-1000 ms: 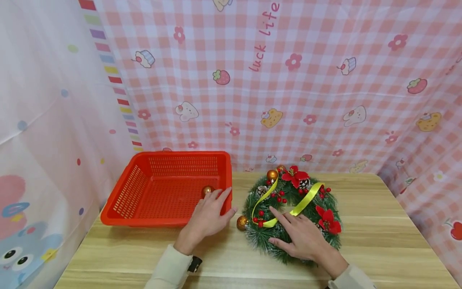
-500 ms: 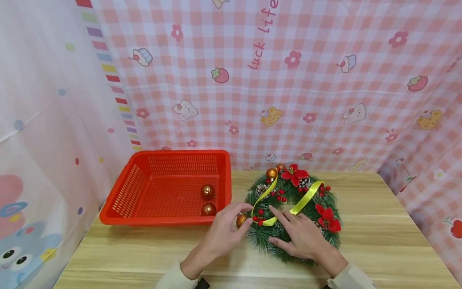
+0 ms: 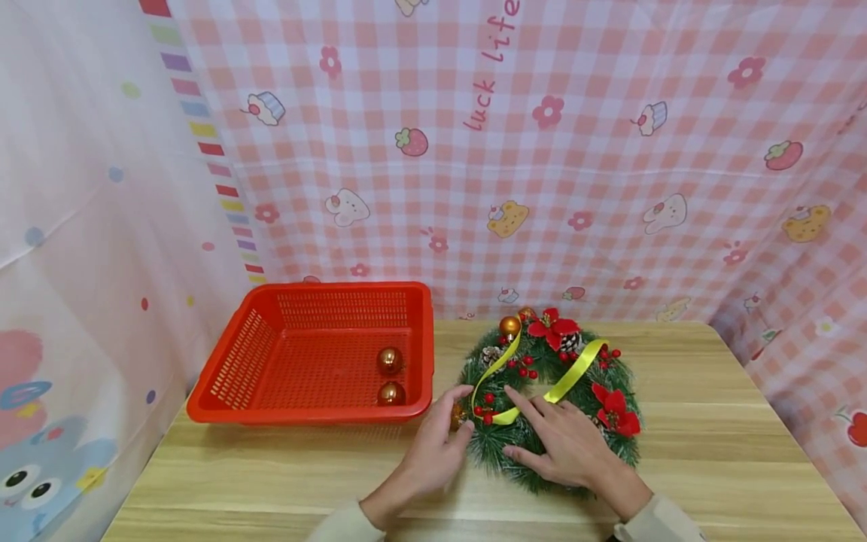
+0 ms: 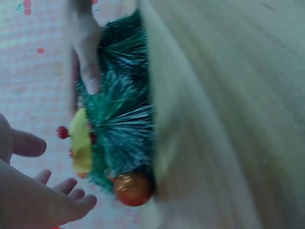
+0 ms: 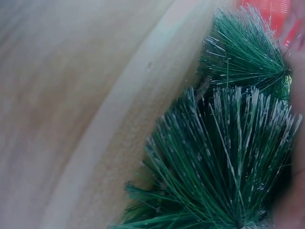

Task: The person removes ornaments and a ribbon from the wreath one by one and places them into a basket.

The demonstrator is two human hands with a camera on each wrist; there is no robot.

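A green wreath with red flowers, red berries, pinecones and a yellow ribbon lies on the table. My right hand rests on its front part, fingers extended across the needles. At the wreath's left edge is a glittery gold Christmas ball, partly hidden in the head view by my left hand. The left thumb and fingers are spread to either side of that ball, and in the left wrist view they stand apart from it. A smooth gold ball sits at the wreath's back left.
Left of the wreath stands a red plastic basket. Two shiny copper-coloured balls, a rear ball and a front ball, lie in its right side. A pink checked curtain hangs behind the wooden table.
My left hand has moved from over the basket's right side to the glittery ball at the wreath, uncovering a second ball in the basket. The right hand has stayed on the wreath.
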